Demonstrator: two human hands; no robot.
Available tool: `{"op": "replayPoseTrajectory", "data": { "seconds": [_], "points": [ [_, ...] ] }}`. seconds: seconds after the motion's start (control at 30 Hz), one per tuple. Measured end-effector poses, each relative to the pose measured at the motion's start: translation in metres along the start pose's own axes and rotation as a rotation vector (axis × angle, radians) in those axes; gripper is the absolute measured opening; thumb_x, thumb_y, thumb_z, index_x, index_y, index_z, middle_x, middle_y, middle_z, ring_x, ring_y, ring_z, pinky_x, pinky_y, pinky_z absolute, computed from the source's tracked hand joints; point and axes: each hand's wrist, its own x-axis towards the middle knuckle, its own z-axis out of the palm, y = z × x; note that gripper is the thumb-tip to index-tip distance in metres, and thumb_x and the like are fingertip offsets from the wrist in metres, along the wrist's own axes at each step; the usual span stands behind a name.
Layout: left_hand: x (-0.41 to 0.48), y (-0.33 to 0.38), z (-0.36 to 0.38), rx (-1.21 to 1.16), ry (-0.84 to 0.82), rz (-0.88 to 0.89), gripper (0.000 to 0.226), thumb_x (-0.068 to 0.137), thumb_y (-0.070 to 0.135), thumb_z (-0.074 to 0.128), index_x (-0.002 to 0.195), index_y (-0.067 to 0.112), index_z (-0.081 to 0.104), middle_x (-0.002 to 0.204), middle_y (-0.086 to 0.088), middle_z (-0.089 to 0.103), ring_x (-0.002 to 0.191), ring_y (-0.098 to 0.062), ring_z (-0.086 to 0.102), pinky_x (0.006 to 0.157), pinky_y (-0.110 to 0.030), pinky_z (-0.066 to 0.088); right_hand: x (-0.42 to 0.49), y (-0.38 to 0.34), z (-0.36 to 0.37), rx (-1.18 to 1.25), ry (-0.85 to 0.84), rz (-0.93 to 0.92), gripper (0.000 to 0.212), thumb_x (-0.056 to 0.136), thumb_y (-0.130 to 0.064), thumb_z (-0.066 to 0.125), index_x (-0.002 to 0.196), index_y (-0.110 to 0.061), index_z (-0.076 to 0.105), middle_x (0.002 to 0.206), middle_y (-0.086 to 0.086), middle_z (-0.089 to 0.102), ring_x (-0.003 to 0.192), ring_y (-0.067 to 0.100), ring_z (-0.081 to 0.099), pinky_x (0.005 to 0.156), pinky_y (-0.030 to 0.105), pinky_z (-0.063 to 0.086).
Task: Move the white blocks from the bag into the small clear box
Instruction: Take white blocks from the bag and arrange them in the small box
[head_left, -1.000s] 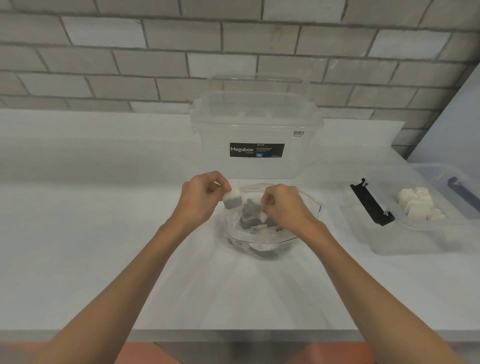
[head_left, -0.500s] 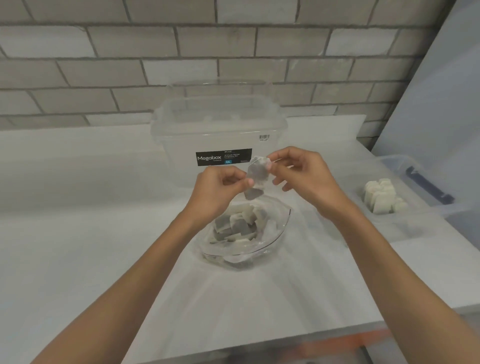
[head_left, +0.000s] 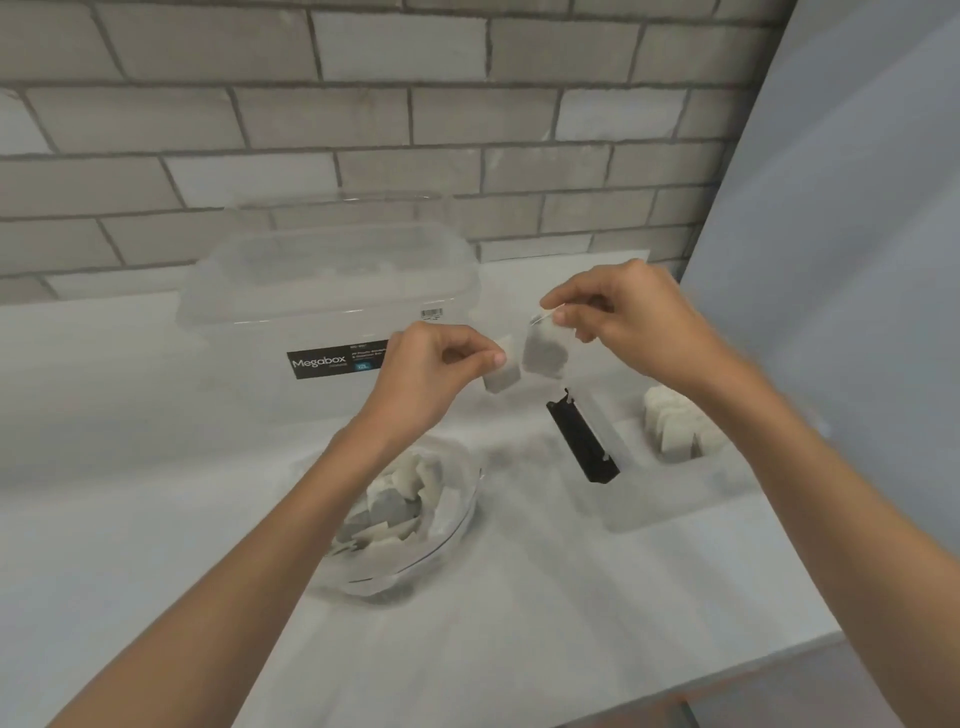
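My left hand (head_left: 436, 364) pinches a white block (head_left: 503, 373) by its upper edge, above the table. Right beside it, my right hand (head_left: 631, 322) pinches the top of a small clear bag (head_left: 544, 354) that hangs down and looks grey inside. Block and bag are side by side, almost touching. Below my left wrist stands a glass bowl (head_left: 460, 525) with several small bagged blocks (head_left: 400, 501). The small clear box (head_left: 670, 501) lies at the right with several white blocks (head_left: 675, 426) in it, partly hidden by my right forearm.
A large clear lidded Megabox tub (head_left: 322, 291) stands behind my hands against the brick wall. A black latch (head_left: 583, 437) sits on the small box's left end. A pale blue panel (head_left: 841, 234) closes off the right side. The table's front edge (head_left: 701, 691) runs at the lower right.
Both hands rose from the bowl with a bagged block. Now the left hand holds the white block apart from the bag in my right hand. The view swung right.
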Motion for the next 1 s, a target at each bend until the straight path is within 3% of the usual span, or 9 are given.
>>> {"op": "replayPoseTrajectory", "data": {
  "seconds": [0.1,0.17,0.23,0.3,0.4,0.53,0.63,0.77,1.0],
  "points": [
    [0.015,0.008,0.017,-0.011,0.022,0.015,0.006,0.082,0.021,0.075,0.077,0.025,0.074,0.072,0.011,0.072,0.070,-0.002,0.066,0.070,-0.010,0.047,-0.001,0.027,-0.022,-0.062,-0.025,0.004,0.010,0.087,-0.014,0.067,0.093,-0.017,0.075,0.063,-0.019,0.059,0.060,-0.003,0.059,0.062,0.002,0.039],
    [0.024,0.014,0.030,-0.044,0.025,0.022,0.002,0.083,0.016,0.075,0.083,0.018,0.073,0.071,0.007,0.071,0.066,-0.001,0.066,0.066,-0.009,0.047,-0.004,0.046,-0.034,-0.113,-0.047,0.010,0.008,0.088,-0.016,0.066,0.091,-0.018,0.074,0.067,-0.016,0.061,0.065,0.003,0.060,0.067,0.010,0.042],
    [0.032,0.019,0.043,-0.053,0.012,0.015,0.009,0.084,0.016,0.073,0.093,0.018,0.071,0.073,0.006,0.072,0.066,-0.001,0.067,0.068,-0.009,0.048,-0.007,0.067,-0.045,-0.184,-0.108,0.032,0.007,0.089,-0.019,0.065,0.089,-0.021,0.072,0.078,-0.011,0.064,0.074,0.009,0.060,0.073,0.022,0.044],
    [0.040,0.021,0.055,-0.031,-0.010,0.011,0.013,0.086,0.018,0.072,0.097,0.022,0.069,0.074,0.007,0.073,0.068,0.000,0.067,0.073,-0.010,0.049,-0.011,0.089,-0.051,-0.220,-0.203,0.071,0.007,0.089,-0.019,0.065,0.088,-0.021,0.071,0.082,-0.011,0.066,0.077,0.009,0.060,0.074,0.022,0.044],
    [0.048,0.025,0.072,0.027,-0.043,0.000,0.002,0.085,0.022,0.072,0.086,0.024,0.073,0.076,0.006,0.072,0.073,-0.005,0.068,0.073,-0.016,0.051,-0.018,0.123,-0.049,-0.246,-0.343,0.144,0.011,0.088,-0.014,0.065,0.083,-0.024,0.069,0.073,-0.015,0.063,0.073,0.008,0.061,0.068,0.017,0.044],
    [0.053,0.029,0.090,0.131,-0.103,0.017,0.005,0.084,0.026,0.073,0.079,0.028,0.073,0.078,0.013,0.070,0.074,-0.002,0.061,0.065,-0.004,0.042,-0.024,0.160,-0.032,-0.287,-0.470,0.244,0.015,0.087,-0.009,0.062,0.079,-0.021,0.068,0.068,-0.012,0.060,0.065,0.008,0.059,0.062,0.016,0.043],
    [0.056,0.030,0.099,0.158,-0.126,0.003,0.005,0.084,0.026,0.073,0.079,0.028,0.073,0.076,0.014,0.067,0.067,-0.001,0.054,0.061,-0.004,0.038,-0.026,0.179,-0.018,-0.338,-0.521,0.285,0.018,0.088,-0.007,0.058,0.076,-0.019,0.065,0.069,-0.010,0.056,0.066,0.014,0.062,0.072,0.030,0.053],
    [0.060,0.031,0.106,0.130,-0.164,-0.012,0.007,0.084,0.020,0.073,0.080,0.025,0.074,0.074,0.002,0.069,0.061,0.001,0.058,0.066,-0.018,0.049,-0.028,0.195,-0.004,-0.353,-0.546,0.305,0.019,0.088,-0.002,0.056,0.076,-0.015,0.065,0.078,0.001,0.059,0.069,0.024,0.067,0.067,0.029,0.052],
    [0.062,0.032,0.120,0.140,-0.237,-0.043,0.007,0.086,0.013,0.069,0.083,0.018,0.074,0.072,0.000,0.072,0.068,-0.012,0.069,0.075,-0.030,0.058,-0.030,0.199,0.004,-0.327,-0.525,0.311,0.018,0.088,-0.002,0.054,0.086,-0.009,0.071,0.086,0.001,0.058,0.077,0.018,0.058,0.082,0.035,0.053]
  ]
}}
